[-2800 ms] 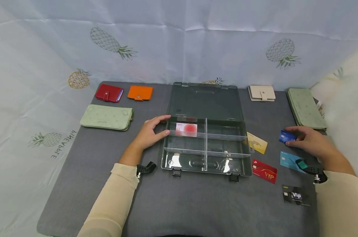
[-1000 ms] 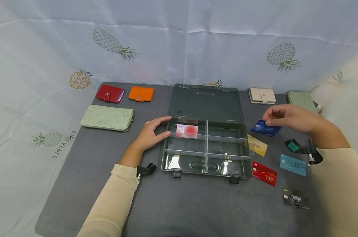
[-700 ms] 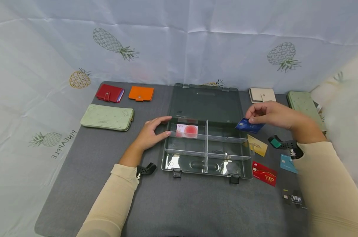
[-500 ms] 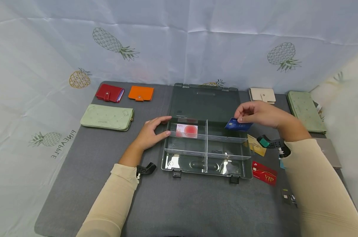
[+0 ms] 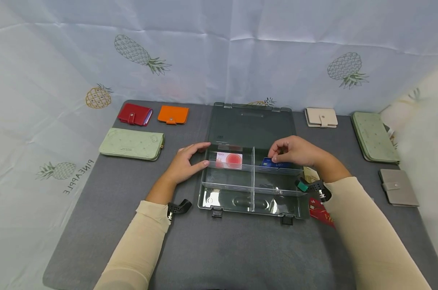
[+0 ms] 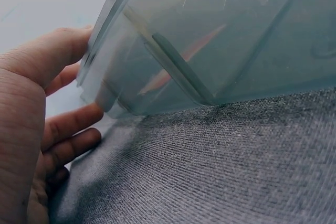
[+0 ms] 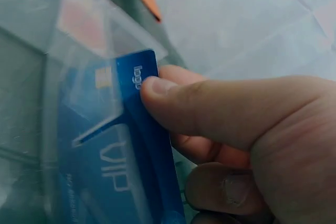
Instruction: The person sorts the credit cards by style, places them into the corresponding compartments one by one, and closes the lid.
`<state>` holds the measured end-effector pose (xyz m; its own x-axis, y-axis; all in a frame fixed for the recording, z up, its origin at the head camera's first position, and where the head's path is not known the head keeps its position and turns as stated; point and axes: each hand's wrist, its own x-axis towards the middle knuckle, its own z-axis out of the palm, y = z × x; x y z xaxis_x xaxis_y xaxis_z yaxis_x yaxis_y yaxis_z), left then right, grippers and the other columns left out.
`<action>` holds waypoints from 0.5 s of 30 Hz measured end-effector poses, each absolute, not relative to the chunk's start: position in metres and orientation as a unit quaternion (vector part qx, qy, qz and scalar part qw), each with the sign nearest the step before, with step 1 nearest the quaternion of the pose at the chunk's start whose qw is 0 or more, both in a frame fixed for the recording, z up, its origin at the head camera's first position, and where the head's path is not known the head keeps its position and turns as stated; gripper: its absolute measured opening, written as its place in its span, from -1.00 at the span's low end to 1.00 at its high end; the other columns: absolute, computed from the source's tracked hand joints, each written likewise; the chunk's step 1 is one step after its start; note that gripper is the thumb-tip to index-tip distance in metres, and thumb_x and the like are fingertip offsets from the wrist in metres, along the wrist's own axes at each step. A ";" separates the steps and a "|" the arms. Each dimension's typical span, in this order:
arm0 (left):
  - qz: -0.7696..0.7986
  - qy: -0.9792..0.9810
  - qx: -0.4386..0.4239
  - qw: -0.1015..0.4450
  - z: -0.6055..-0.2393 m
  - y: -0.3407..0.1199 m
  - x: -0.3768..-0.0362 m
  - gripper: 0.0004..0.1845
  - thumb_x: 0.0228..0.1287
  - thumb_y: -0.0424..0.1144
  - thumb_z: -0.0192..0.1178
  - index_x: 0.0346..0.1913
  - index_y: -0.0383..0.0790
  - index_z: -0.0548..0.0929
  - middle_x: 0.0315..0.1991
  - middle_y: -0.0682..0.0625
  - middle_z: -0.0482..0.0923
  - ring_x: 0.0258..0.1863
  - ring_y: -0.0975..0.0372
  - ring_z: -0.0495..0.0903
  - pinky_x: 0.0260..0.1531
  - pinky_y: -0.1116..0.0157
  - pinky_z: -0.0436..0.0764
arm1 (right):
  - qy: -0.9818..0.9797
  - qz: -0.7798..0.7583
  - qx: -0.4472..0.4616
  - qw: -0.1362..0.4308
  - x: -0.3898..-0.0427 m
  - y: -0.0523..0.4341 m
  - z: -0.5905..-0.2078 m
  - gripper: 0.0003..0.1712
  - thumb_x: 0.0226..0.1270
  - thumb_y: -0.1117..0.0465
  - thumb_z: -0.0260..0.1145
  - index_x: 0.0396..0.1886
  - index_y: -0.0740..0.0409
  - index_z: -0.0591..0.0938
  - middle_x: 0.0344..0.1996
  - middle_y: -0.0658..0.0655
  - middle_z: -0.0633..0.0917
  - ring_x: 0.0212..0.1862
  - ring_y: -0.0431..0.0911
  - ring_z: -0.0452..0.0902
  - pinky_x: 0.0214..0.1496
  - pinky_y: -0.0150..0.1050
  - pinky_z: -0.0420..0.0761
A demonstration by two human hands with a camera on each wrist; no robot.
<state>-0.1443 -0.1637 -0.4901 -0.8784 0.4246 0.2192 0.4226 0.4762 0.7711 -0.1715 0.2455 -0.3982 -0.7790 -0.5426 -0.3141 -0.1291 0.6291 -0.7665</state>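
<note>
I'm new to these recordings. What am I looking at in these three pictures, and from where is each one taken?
A person works with bare hands; there is no machine. The wide picture comes from a camera on the head; the two close-ups come from cameras strapped to each wrist. On a grey mat stands an open clear plastic box with compartments; a pink card lies in its rear left one. The left hand rests against the box's left wall. The right hand pinches a blue card over the rear right compartment. Around lie wallets, among them a red one and an orange one.
</note>
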 end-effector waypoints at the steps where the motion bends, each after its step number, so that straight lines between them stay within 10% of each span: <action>1: 0.448 0.860 0.246 0.002 -0.490 -0.164 -0.144 -0.32 0.41 0.02 0.40 0.53 -0.04 0.53 0.39 -0.05 0.59 0.32 0.10 0.55 0.44 -0.11 0.20 | 0.865 -0.379 -0.194 0.264 -0.170 0.245 -0.401 -0.93 0.52 0.30 0.43 -0.12 0.17 0.80 -0.28 0.07 0.76 -0.23 -0.03 0.59 -0.16 -0.18 0.59; 15: 0.446 0.860 0.246 0.001 -0.492 -0.164 -0.145 -0.33 0.40 -0.01 0.40 0.53 -0.02 0.53 0.38 -0.04 0.60 0.31 0.10 0.55 0.43 -0.11 0.21 | 0.906 -0.349 -0.170 0.167 -0.155 0.244 -0.416 -0.83 0.45 0.25 0.51 -0.02 0.09 0.84 -0.26 0.02 0.79 -0.43 -0.06 0.45 -0.38 -0.20 0.45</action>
